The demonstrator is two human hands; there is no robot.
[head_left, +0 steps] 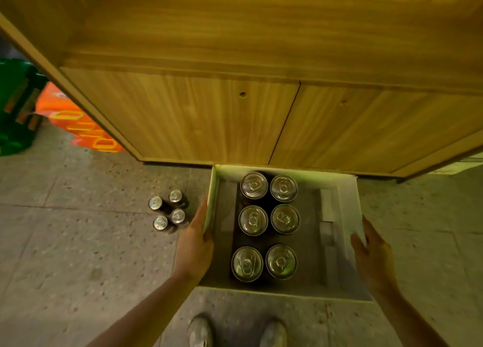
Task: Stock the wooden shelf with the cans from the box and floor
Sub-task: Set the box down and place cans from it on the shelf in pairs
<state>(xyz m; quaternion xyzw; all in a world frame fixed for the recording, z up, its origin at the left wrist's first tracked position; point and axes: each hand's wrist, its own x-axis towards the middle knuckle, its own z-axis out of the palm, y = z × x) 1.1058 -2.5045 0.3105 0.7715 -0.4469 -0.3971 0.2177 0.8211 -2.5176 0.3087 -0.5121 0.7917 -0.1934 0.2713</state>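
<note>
Cans (pixel 266 226), six, upright in pairs inside the box (pixel 347 189); tops up, so each can be lifted straight out. Left hand (pixel 194 244) clasps the box's left wall, thumb hooked over the rim, fingers (pixel 201 213) laid together along the outside; right hand (pixel 372 252) mirrors it on the right wall, thumb at the rim, fingers out of sight behind the cardboard, so their spread cannot be told; the paired hold looks meant to carry or steady the whole load level rather than pick a single can. Box sits just before the shelf (pixel 235 116), its far wall close under the wooden front, within easy reach for stocking. Four more cans (pixel 167 209), upright, clustered on the floor (pixel 78 242) just left of the box, untouched. Shoes (pixel 236 332) below the box, toes pointing toward the shelf. Green and orange crates (pixel 60 116) lie far left, beside the shelf.
</note>
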